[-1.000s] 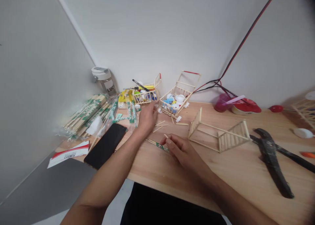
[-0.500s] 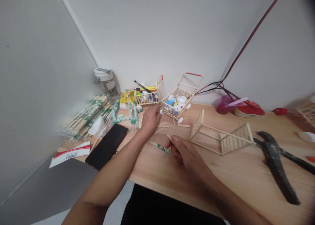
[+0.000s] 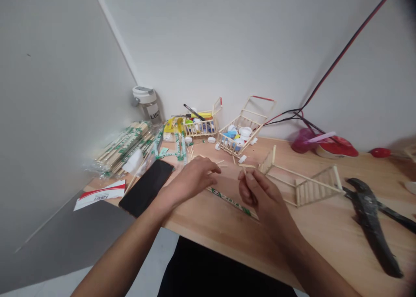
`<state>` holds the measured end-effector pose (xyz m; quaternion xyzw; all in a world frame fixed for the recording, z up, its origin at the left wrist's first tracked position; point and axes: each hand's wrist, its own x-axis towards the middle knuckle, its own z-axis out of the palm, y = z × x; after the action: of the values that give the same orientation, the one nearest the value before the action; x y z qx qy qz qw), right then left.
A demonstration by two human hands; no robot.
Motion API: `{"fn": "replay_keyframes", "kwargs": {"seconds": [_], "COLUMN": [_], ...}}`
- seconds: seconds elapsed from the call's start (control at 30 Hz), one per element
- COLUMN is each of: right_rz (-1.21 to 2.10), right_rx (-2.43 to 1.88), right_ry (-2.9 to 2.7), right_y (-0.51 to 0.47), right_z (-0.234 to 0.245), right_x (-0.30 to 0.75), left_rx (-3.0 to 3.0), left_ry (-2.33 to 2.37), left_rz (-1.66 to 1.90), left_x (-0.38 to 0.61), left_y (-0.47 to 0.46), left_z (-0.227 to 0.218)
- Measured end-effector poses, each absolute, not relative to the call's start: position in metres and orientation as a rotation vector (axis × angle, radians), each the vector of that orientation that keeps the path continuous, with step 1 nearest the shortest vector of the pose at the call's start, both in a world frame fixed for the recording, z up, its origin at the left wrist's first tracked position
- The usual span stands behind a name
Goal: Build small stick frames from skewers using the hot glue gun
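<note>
My left hand (image 3: 193, 178) hovers over the middle of the wooden table, palm down, its fingers loosely bent and apart with nothing visible in them. Between the thumb and fingertips of my right hand (image 3: 263, 193) a short piece of wooden stick (image 3: 245, 170) is pinched, its tip pointing up. A green-and-white chopstick wrapper (image 3: 229, 198) lies on the table below both hands. Short cut sticks (image 3: 221, 165) are scattered just beyond my left fingers. Right of my right hand rests a stick frame (image 3: 297, 182) with slatted ends, partly hidden by that hand.
Two small stick carts (image 3: 201, 130) filled with bottle caps stand near the wall. Wrapped chopsticks (image 3: 121, 147), a lidded jar (image 3: 146, 104) and a phone (image 3: 147, 187) are on the left. Black pliers (image 3: 370, 219), a purple cup (image 3: 301, 141) and cables (image 3: 351, 32) are on the right.
My left hand has drawn back from beside the carts, toward me, and its fingers now show. My right hand has risen slightly, still pinching the stick piece. The view has shifted a little.
</note>
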<state>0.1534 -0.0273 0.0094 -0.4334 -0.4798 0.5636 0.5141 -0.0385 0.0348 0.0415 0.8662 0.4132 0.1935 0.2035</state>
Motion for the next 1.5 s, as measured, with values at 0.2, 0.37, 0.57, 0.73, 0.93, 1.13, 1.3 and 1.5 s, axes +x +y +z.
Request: {"fn": "replay_keyframes", "kwargs": {"seconds": [0.2,0.37,0.57,0.73,0.93,1.13,1.3,1.5], "right_rz": [1.16,1.05,0.987,0.954,0.974,1.015,0.995,0.677], "right_rx": [-0.911,-0.897,-0.87,-0.913,-0.946,-0.951,-0.988,-1.305], "right_ry": [-1.052,-1.013,-0.972,-1.007,-1.08,-1.116,-1.167,-1.367], "right_y": [-0.033,-0.033,-0.033,-0.035,-0.036,-0.034,-0.034,-0.023], "right_z": [0.017,0.021,0.025,0.025,0.021,0.019,0.018,0.025], "right_x": [0.156,0.156,0.157,0.157,0.157,0.157,0.157,0.158], "left_rx": [2.541,2.504,2.277,2.25,2.293,2.326,2.321,2.282], "left_ry": [1.052,1.219,1.551,1.628,1.702,1.688,1.63,1.598], "left_rz": [0.385,0.603,0.835,0.788,0.77,0.789,0.842,0.9], "left_x": [-0.037,-0.034,-0.023,-0.004,0.009,0.008,0.006,0.008], "left_y": [0.014,0.035,0.088,0.117,0.124,0.124,0.124,0.125], "left_z": [0.017,0.014,0.016,0.007,0.003,0.003,0.0,-0.004]}}
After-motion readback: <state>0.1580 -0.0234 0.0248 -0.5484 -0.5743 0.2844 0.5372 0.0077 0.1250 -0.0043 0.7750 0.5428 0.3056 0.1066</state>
